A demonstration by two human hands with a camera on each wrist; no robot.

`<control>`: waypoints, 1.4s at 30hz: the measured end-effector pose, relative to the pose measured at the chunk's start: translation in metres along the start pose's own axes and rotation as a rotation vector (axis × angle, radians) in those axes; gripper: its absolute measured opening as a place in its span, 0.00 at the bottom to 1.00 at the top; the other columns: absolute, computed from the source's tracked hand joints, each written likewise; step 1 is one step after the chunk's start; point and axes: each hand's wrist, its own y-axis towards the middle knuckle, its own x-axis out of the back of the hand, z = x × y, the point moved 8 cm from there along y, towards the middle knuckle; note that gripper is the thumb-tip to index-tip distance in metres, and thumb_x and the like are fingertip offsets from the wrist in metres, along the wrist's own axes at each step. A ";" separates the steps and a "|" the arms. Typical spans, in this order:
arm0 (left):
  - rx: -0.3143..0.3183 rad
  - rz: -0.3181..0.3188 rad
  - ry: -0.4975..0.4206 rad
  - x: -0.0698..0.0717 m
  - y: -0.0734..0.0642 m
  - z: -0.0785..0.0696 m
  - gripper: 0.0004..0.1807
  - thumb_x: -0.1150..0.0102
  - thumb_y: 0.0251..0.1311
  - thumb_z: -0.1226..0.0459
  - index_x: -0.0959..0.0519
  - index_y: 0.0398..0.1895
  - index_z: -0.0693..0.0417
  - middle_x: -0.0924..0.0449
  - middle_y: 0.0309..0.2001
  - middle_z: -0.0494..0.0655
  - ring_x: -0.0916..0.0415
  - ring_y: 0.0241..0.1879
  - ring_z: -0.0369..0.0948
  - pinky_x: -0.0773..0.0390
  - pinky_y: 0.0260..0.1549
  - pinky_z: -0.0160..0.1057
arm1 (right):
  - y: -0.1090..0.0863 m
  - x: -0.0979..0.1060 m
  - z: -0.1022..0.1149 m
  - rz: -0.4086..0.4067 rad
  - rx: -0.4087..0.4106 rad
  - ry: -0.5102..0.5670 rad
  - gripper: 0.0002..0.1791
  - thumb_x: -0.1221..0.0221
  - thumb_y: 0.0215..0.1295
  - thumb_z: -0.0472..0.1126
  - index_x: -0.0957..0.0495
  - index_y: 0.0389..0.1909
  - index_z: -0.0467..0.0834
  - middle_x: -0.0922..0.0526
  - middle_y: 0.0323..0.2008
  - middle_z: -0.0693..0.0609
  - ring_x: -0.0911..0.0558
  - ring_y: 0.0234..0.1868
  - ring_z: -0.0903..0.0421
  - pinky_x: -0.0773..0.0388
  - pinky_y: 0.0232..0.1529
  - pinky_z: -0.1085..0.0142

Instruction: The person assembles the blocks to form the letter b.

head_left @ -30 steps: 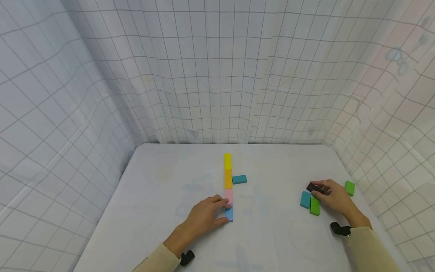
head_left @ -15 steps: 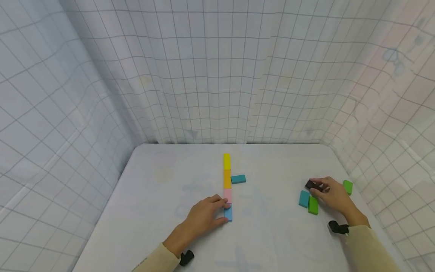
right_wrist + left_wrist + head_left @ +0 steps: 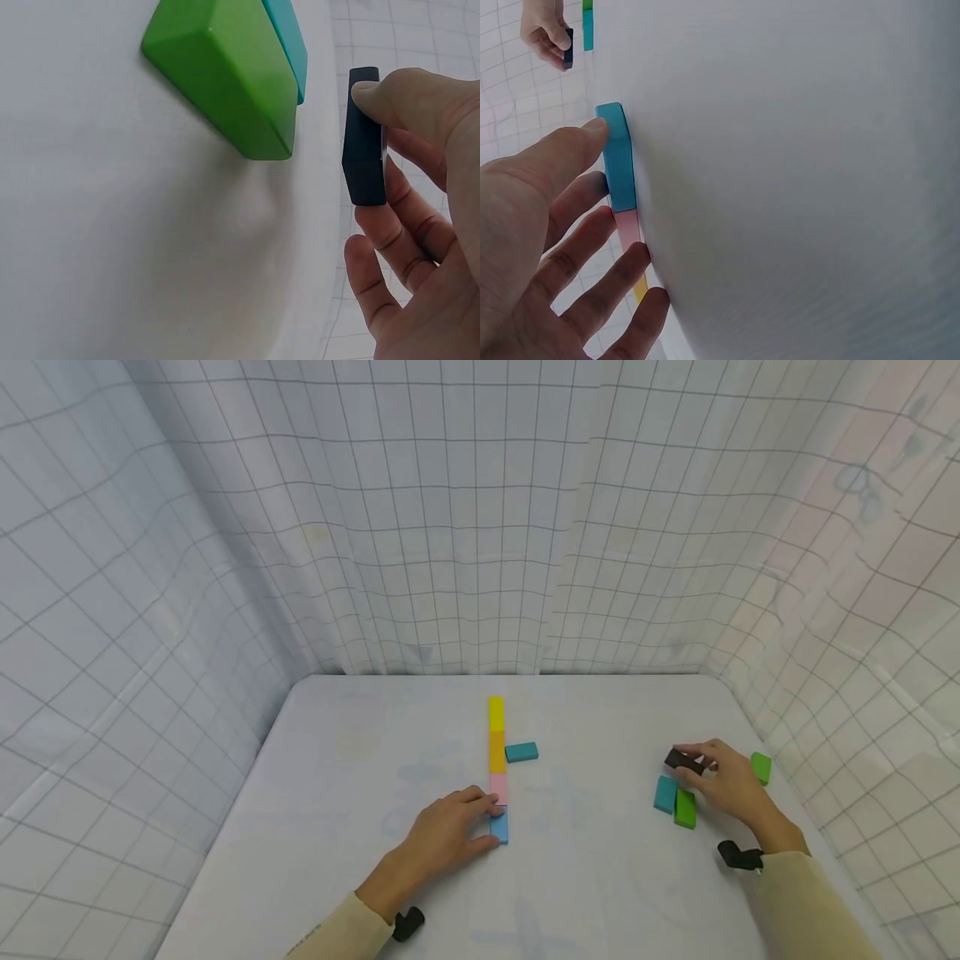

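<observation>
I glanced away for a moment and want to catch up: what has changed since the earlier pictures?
The right hand, already gripping the black block, has moved it slightly up and left in the head view, relative to the nearby teal block. The whole head view also shifted slightly. Nothing was newly grasped or released. The left hand stays touching the light blue block; the row looks unchanged.

The left sleeve [image 3: 341, 933] and right sleeve [image 3: 810, 906] are plain-woven beige, the left one carrying tiny dark marks. Rounded black cameras [image 3: 408, 924] sit at both wrists, below bare hands [image 3: 444, 828].
</observation>
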 end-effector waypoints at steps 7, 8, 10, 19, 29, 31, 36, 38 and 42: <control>0.004 0.000 -0.005 -0.001 0.001 0.002 0.25 0.16 0.71 0.51 0.09 0.68 0.41 0.10 0.66 0.41 0.10 0.62 0.44 0.07 0.64 0.53 | 0.002 0.000 0.014 -0.013 0.023 0.032 0.24 0.21 0.75 0.40 0.10 0.68 0.42 0.11 0.54 0.39 0.13 0.51 0.42 0.18 0.47 0.67; 0.005 0.001 -0.003 -0.001 0.001 0.002 0.25 0.16 0.71 0.50 0.09 0.68 0.41 0.10 0.66 0.41 0.10 0.62 0.44 0.07 0.64 0.53 | 0.002 -0.001 0.016 -0.021 0.038 0.036 0.24 0.20 0.74 0.39 0.09 0.68 0.41 0.11 0.53 0.40 0.13 0.50 0.42 0.18 0.48 0.67; 0.009 0.002 0.000 -0.001 0.001 0.002 0.25 0.16 0.71 0.50 0.08 0.68 0.41 0.10 0.66 0.41 0.10 0.62 0.44 0.08 0.64 0.53 | 0.003 -0.002 0.022 -0.034 0.069 0.040 0.23 0.20 0.73 0.39 0.09 0.67 0.41 0.11 0.52 0.41 0.13 0.49 0.44 0.17 0.47 0.67; 0.016 -0.025 0.012 0.000 -0.001 0.002 0.22 0.18 0.73 0.53 0.08 0.67 0.41 0.09 0.62 0.40 0.09 0.59 0.43 0.07 0.62 0.51 | 0.009 -0.009 0.042 -0.024 0.122 0.035 0.24 0.19 0.72 0.37 0.09 0.67 0.42 0.10 0.52 0.42 0.13 0.50 0.45 0.11 0.51 0.56; 0.019 -0.047 0.034 -0.002 0.000 0.002 0.21 0.17 0.73 0.54 0.08 0.66 0.42 0.09 0.58 0.40 0.10 0.53 0.41 0.06 0.57 0.47 | 0.019 -0.021 0.061 -0.037 0.191 0.046 0.23 0.19 0.70 0.33 0.08 0.65 0.41 0.10 0.51 0.44 0.12 0.48 0.47 0.11 0.50 0.58; 0.025 -0.048 0.036 -0.001 0.000 0.002 0.21 0.17 0.72 0.54 0.08 0.66 0.42 0.09 0.58 0.40 0.11 0.52 0.40 0.06 0.56 0.48 | 0.022 -0.023 0.066 -0.031 0.195 0.053 0.24 0.19 0.70 0.33 0.08 0.66 0.42 0.10 0.51 0.45 0.12 0.48 0.47 0.11 0.50 0.59; 0.018 -0.068 0.025 0.001 0.002 0.001 0.21 0.16 0.71 0.55 0.09 0.64 0.43 0.09 0.56 0.39 0.10 0.51 0.41 0.06 0.54 0.48 | 0.028 -0.030 0.081 -0.024 0.224 0.083 0.23 0.20 0.70 0.33 0.08 0.64 0.42 0.10 0.49 0.46 0.13 0.47 0.49 0.14 0.48 0.62; 0.011 -0.076 0.021 0.001 0.002 0.000 0.21 0.16 0.71 0.56 0.09 0.63 0.43 0.09 0.56 0.39 0.09 0.52 0.41 0.06 0.54 0.48 | 0.030 -0.034 0.088 -0.021 0.243 0.101 0.22 0.20 0.70 0.32 0.08 0.64 0.41 0.10 0.49 0.45 0.13 0.46 0.50 0.15 0.46 0.63; 0.014 -0.075 0.013 -0.001 0.003 0.001 0.22 0.16 0.71 0.55 0.10 0.64 0.42 0.09 0.57 0.39 0.09 0.53 0.41 0.06 0.54 0.48 | 0.034 -0.040 0.098 -0.006 0.264 0.122 0.22 0.20 0.70 0.32 0.08 0.64 0.41 0.10 0.49 0.45 0.15 0.45 0.51 0.16 0.44 0.63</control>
